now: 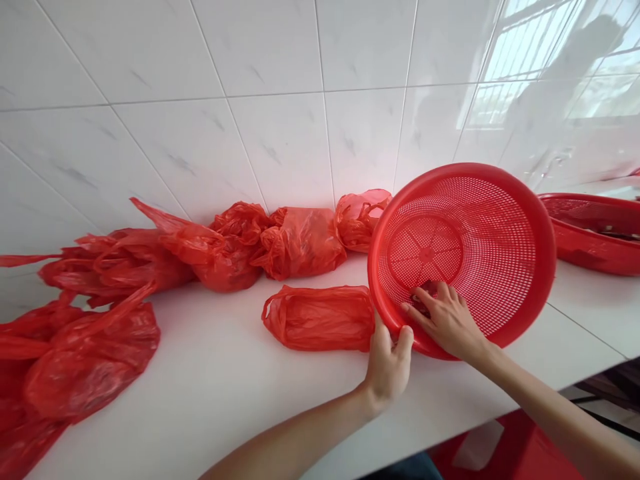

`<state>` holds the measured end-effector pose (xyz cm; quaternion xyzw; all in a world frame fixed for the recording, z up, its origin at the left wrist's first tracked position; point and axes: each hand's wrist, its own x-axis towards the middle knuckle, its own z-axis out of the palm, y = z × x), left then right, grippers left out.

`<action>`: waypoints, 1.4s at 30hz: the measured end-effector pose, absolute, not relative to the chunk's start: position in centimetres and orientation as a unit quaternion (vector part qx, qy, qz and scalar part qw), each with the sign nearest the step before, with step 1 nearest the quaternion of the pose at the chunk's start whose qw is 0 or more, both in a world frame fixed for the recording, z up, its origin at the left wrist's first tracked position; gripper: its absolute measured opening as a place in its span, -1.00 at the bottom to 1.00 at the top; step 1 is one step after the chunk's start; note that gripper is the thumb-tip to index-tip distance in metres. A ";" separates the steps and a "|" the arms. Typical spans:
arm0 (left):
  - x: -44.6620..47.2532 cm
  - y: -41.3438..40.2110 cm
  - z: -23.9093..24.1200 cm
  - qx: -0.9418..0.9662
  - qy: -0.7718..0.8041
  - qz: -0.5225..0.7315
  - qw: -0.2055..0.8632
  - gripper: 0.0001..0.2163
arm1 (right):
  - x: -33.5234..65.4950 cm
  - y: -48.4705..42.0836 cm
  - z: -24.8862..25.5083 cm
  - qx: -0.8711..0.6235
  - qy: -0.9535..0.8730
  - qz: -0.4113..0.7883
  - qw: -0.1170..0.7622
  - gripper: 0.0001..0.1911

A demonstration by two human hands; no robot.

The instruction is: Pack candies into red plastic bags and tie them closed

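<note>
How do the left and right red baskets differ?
The left basket is tilted, mouth toward the camera; the right basket sits about level on the counter. The left hand holds the left basket's rim and the right hand reaches inside it; no hand touches the right basket. The left basket is within the picture; the right basket runs past its edge. Both are red, with something dark inside.

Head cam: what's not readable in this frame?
Head view:
Dark contents of the red colander: partly covered by the right hand.
Fingertips of the left hand: hidden behind the colander.
Contents of wall-side bags: masked by crumpled plastic.
Second basket: cut off by the right edge.
</note>
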<state>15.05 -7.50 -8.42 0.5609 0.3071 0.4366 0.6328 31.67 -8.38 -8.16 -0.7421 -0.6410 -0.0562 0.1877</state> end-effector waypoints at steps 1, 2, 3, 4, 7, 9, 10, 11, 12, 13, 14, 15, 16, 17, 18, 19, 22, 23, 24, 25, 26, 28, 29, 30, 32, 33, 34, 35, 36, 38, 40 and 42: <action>15.1 -7.5 -8.5 0.558 0.306 0.436 0.637 -0.68 | 32.0 -8.4 -8.2 -0.751 -0.632 -0.062 0.179 -0.45; 15.1 -7.5 -8.5 0.555 0.301 0.436 0.641 -0.68 | 32.3 -8.3 -8.2 -0.758 -0.626 -0.057 0.173 -0.45; 15.2 -7.5 -8.6 0.552 0.295 0.439 0.645 -0.68 | 32.6 -8.3 -8.3 -0.763 -0.622 -0.042 0.169 -0.45; 15.2 -7.6 -8.6 0.549 0.291 0.442 0.647 -0.67 | 32.9 -8.3 -8.4 -0.764 -0.622 -0.023 0.168 -0.45; 15.3 -7.6 -8.7 0.545 0.293 0.445 0.647 -0.66 | 33.3 -8.5 -8.7 -0.756 -0.631 0.018 0.173 -0.48; 15.3 -7.5 -8.8 0.543 0.300 0.444 0.646 -0.68 | 33.3 -8.8 -8.8 -0.745 -0.640 0.029 0.185 -0.50; 15.3 -7.5 -8.8 0.542 0.304 0.445 0.645 -0.70 | 33.3 -9.0 -8.8 -0.737 -0.646 0.032 0.195 -0.50; 15.3 -7.5 -8.8 0.540 0.308 0.445 0.644 -0.71 | 33.2 -9.2 -8.8 -0.727 -0.653 0.035 0.207 -0.51; 15.3 -7.4 -8.8 0.538 0.313 0.446 0.643 -0.73 | 33.0 -9.5 -8.7 -0.716 -0.662 0.038 0.217 -0.51; 15.4 -7.4 -8.8 0.534 0.317 0.447 0.644 -0.74 | 32.8 -9.7 -8.6 -0.704 -0.673 0.041 0.224 -0.51; 15.4 -7.3 -8.8 0.527 0.320 0.446 0.649 -0.76 | 32.6 -10.0 -8.5 -0.691 -0.685 0.044 0.228 -0.50; 15.5 -7.2 -8.8 0.518 0.322 0.444 0.657 -0.77 | 32.3 -10.3 -8.3 -0.677 -0.698 0.048 0.228 -0.50; 15.5 -7.1 -8.7 0.510 0.324 0.441 0.664 -0.79 | 32.1 -10.5 -8.1 -0.663 -0.712 0.051 0.226 -0.49; 15.5 -7.1 -8.6 0.502 0.329 0.440 0.668 -0.81 | 31.9 -10.7 -7.9 -0.651 -0.724 0.053 0.223 -0.48; 15.5 -7.0 -8.5 0.496 0.335 0.440 0.669 -0.84 | 31.7 -10.9 -7.6 -0.639 -0.734 0.053 0.223 -0.48; 15.5 -7.0 -8.3 0.491 0.343 0.442 0.668 -0.86 | 31.6 -11.0 -7.4 -0.630 -0.741 0.053 0.224 -0.48; 15.5 -6.9 -7.6 0.466 0.369 0.442 0.672 -0.90 | 31.5 -11.4 -6.8 -0.616 -0.750 0.047 0.236 -0.51; 15.5 -6.9 -7.4 0.454 0.372 0.439 0.680 -0.90 | 31.5 -11.5 -6.7 -0.612 -0.753 0.045 0.238 -0.54; 15.5 -6.9 -7.1 0.445 0.375 0.436 0.687 -0.90 | 31.5 -11.6 -6.5 -0.607 -0.757 0.044 0.239 -0.58; 15.5 -6.9 -7.0 0.439 0.375 0.434 0.692 -0.89 | 31.6 -11.7 -6.4 -0.600 -0.762 0.043 0.240 -0.63; 15.5 -6.8 -6.8 0.437 0.372 0.435 0.694 -0.88 | 31.6 -11.9 -6.3 -0.593 -0.767 0.045 0.243 -0.66; 15.6 -6.7 -6.6 0.438 0.362 0.441 0.695 -0.87 | 31.8 -12.2 -6.0 -0.582 -0.770 0.056 0.257 -0.71; 15.6 -6.7 -6.5 0.435 0.354 0.438 0.703 -0.86 | 31.9 -12.3 -5.9 -0.579 -0.768 0.064 0.266 -0.72; 15.7 -6.6 -6.4 0.429 0.346 0.429 0.716 -0.84 | 32.0 -12.4 -5.7 -0.576 -0.766 0.072 0.277 -0.72; 15.9 -6.5 -6.0 0.416 0.331 0.406 0.743 -0.81 | 32.2 -12.7 -5.3 -0.570 -0.761 0.082 0.300 -0.70; 16.0 -6.4 -5.8 0.414 0.324 0.396 0.753 -0.78 | 32.3 -12.8 -5.1 -0.566 -0.759 0.085 0.311 -0.69; 16.1 -6.3 -5.5 0.416 0.317 0.388 0.759 -0.76 | 32.4 -12.9 -4.7 -0.563 -0.756 0.088 0.322 -0.69; 16.2 -6.2 -5.2 0.421 0.312 0.381 0.762 -0.75 | 32.6 -13.0 -4.4 -0.563 -0.750 0.093 0.335 -0.69; 16.3 -6.0 -4.9 0.425 0.309 0.375 0.764 -0.74 | 32.7 -13.1 -3.9 -0.567 -0.738 0.102 0.351 -0.70; 16.6 -5.5 -4.2 0.431 0.309 0.350 0.772 -0.75 | 33.1 -13.5 -2.9 -0.586 -0.692 0.113 0.405 -0.71; 17.1 -5.0 -3.6 0.439 0.314 0.313 0.782 -0.78 | 33.5 -13.9 -1.7 -0.606 -0.620 0.117 0.484 -0.71; 17.7 -4.5 -3.1 0.451 0.321 0.271 0.788 -0.82 | 33.8 -14.4 -0.5 -0.605 -0.543 0.143 0.564 -0.69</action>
